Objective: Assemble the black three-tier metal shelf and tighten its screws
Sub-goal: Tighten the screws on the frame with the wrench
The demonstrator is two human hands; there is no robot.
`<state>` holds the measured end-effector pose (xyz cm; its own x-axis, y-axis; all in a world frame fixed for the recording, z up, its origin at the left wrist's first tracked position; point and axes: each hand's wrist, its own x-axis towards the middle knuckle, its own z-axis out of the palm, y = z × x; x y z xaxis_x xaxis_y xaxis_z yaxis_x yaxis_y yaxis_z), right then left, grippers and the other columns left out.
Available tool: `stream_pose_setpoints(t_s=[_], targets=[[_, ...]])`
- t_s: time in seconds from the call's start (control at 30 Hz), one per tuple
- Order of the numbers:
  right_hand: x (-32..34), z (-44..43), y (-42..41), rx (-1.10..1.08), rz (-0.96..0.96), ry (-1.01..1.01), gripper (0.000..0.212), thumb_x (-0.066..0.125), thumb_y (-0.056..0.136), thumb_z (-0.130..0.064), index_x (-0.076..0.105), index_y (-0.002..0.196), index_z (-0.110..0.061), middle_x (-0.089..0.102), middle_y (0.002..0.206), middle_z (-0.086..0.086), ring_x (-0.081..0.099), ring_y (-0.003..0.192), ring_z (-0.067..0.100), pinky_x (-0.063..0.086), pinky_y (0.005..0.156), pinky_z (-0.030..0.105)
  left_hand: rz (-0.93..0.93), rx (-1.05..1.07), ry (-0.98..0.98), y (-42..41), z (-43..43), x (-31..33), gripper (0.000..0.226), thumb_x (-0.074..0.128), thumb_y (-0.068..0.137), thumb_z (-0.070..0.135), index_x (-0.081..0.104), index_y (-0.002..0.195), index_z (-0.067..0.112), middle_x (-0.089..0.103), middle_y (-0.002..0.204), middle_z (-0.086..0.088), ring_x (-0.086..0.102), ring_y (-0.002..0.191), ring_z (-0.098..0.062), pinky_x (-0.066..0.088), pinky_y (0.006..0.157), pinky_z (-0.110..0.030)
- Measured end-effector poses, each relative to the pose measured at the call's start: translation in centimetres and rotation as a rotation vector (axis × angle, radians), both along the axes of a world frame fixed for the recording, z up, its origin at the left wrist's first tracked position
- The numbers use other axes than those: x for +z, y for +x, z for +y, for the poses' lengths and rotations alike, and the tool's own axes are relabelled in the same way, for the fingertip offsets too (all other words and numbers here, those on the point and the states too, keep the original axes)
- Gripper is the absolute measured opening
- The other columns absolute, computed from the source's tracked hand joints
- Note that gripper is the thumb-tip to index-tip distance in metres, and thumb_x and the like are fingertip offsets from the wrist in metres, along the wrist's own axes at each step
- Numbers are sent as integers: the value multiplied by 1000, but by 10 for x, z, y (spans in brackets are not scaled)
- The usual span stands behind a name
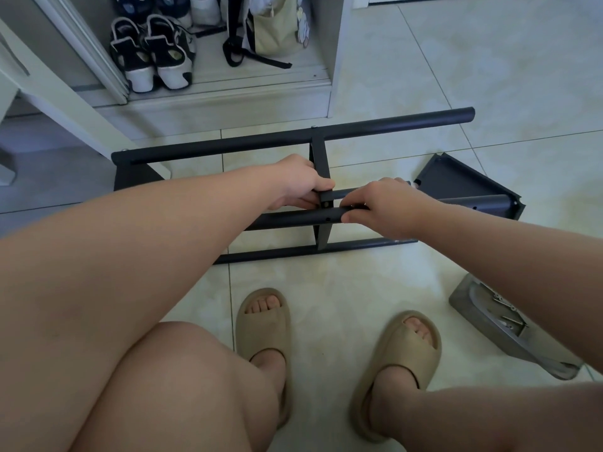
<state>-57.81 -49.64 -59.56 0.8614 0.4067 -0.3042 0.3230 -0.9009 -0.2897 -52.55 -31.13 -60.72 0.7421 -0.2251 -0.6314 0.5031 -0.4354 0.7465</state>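
Both your hands meet at one joint of the frame (293,138), which lies on its side on the floor (326,288) straight ahead of your knees. Your left hand (298,181) curls round the near end of the crosspiece (321,161). Your right hand (388,207) wraps the tube (293,218) just right of that joint, thumb and forefinger pinched close. Whether a screw sits between them I cannot tell.

The step in hand looks like mating the tube to the crosspiece. A hole (327,219) in the tube shows just below the crosspiece's end and, by my reading, is not quite lined up with it. The next move calls for sliding or rolling the tube until the holes meet. Hold both parts steady with your left hand, then feed in a screw and start it by hand before any tightening.

The job seems no more than midway: one tier (463,181) lies right of the frame, at the tube's right end. I cannot tell if they are joined.

Right of the frame and nearer you, a grey pack (483,308) holds loose screws (509,316), close to your right forearm. The floor is pale glossy tile. Beyond the frame stands an open white cabinet (336,60) with shoes (153,53) and a bag (274,31) inside. On the near side of the frame, your feet sit in beige slippers (261,321).
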Motion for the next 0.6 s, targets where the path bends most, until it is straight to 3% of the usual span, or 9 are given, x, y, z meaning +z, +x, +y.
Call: stream_pose_setpoints(t_s=[0.13, 0.23, 0.3, 0.43, 0.6], targets=[[-1, 2, 2, -7, -23, -20, 25, 45, 105, -44, 67, 111, -34, 63, 84, -6, 50, 86, 22, 29, 86, 36, -4, -16, 7, 7, 2, -2, 9, 69, 94, 16, 61, 97, 12, 74, 90, -8, 73, 80, -21, 57, 67, -26], [-2, 4, 6, -19, -55, -45, 27, 41, 106, -43, 65, 111, -33, 66, 92, -4, 52, 87, 22, 31, 94, 37, -15, -48, 45, 11, 5, -5, 15, 71, 92, 20, 65, 102, 11, 76, 101, -12, 72, 90, -24, 58, 85, -35], [-3, 5, 9, -29, -64, -61, 28, 39, 107, -43, 65, 112, -32, 66, 94, -4, 53, 90, 22, 30, 95, 37, -36, -52, 76, 12, 6, -7, 14, 73, 90, 23, 67, 99, 13, 75, 103, -10, 69, 85, -23, 54, 93, -38], [-6, 7, 12, -42, -69, -81, 30, 39, 107, -43, 65, 114, -32, 64, 93, -4, 52, 90, 22, 29, 96, 38, -61, -56, 132, 14, 7, -6, 12, 74, 89, 28, 68, 94, 19, 75, 87, 5, 69, 77, -12, 48, 68, -29], [-7, 7, 10, -46, -102, -110, 32, 36, 108, -43, 64, 115, -31, 60, 93, -5, 52, 88, 22, 31, 98, 40, -91, -61, 175, 14, 5, -2, 16, 73, 89, 32, 68, 99, 19, 73, 89, 7, 67, 78, -11, 41, 64, -28]])
